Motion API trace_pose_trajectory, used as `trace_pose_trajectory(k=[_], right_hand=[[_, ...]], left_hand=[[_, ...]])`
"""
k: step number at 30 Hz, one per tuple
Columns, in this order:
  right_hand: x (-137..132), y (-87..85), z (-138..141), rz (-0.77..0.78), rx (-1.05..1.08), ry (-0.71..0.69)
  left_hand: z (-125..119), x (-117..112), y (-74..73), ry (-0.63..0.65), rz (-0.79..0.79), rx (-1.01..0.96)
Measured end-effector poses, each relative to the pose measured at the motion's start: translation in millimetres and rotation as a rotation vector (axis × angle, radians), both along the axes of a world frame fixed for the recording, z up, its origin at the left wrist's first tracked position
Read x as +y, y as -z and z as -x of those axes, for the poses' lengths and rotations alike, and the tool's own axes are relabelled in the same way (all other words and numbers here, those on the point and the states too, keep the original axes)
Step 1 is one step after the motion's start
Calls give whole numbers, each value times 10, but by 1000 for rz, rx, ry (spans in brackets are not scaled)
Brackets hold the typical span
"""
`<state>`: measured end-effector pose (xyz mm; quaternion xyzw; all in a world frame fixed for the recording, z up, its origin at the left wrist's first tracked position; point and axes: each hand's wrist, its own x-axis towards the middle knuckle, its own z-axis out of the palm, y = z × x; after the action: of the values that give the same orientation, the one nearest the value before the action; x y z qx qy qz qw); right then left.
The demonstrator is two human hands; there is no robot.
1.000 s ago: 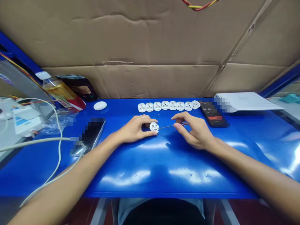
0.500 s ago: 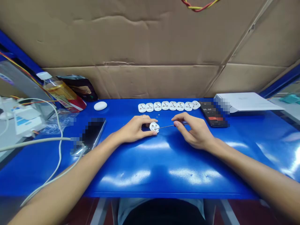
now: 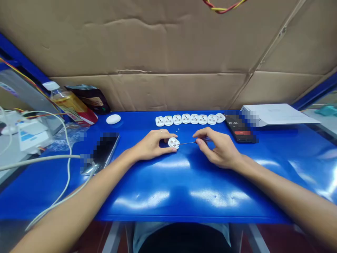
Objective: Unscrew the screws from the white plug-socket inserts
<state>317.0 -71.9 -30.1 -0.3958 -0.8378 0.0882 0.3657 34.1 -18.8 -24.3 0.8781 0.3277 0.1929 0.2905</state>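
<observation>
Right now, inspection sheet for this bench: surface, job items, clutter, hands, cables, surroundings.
Surface: glossy blue bench top.
Job items: row of eight round white plastic parts; tiny specks below it.
Hands: left hand pinches a ninth round white plastic part; right hand holds a thin metal tool, tip at that part.
Clutter: black phone showing a timer, blurred smartphone, white oval object, plastic bottle, dark foil bag.
Cables: white cable at the smartphone; red-yellow wires overhead.
Surroundings: brown cardboard backing.
</observation>
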Motion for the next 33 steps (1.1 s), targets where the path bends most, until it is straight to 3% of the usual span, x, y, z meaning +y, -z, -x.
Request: trace_pose_trajectory(k=[3,9,20,27,33], right_hand=[[-1,-16,8,-1,24,-48],[6,-31,16,-20,41,-7],[137,7,-41,-36,52,225],[170,72,-35,34,25,237],[154,94,-25,38,22,211]], left_hand=[[-8,-3,-5,-2,3,8],[1,-4,-5,4,-9,13],[-12,-10,23,-98,-86,-54],[-69,-49,75,-65,-65,56],[-126,4,103,-10,-75,28]])
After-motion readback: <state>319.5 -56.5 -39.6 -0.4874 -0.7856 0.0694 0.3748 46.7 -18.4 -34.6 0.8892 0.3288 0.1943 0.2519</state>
